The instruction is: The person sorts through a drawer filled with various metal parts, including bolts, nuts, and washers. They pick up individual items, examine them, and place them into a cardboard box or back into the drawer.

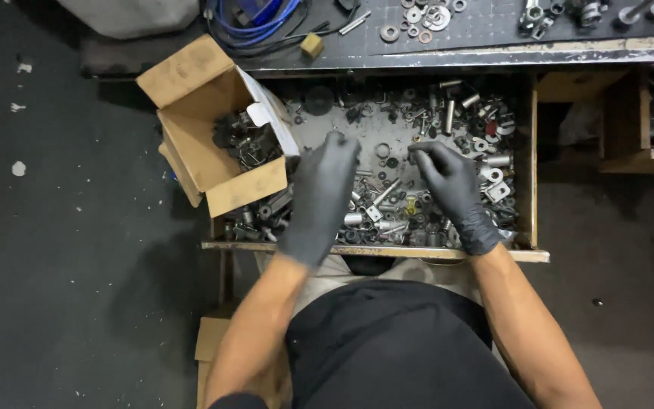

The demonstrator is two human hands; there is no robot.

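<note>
A pulled-out wooden drawer (527, 163) held a jumble of bolts, nuts and metal fittings (410, 204). Its middle floor lay nearly bare.

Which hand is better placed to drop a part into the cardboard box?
Left, probably. The left hand hovers over the drawer of mixed hardware right beside the open cardboard box at its left edge. The right hand is farther right and would have to cross over.
</note>
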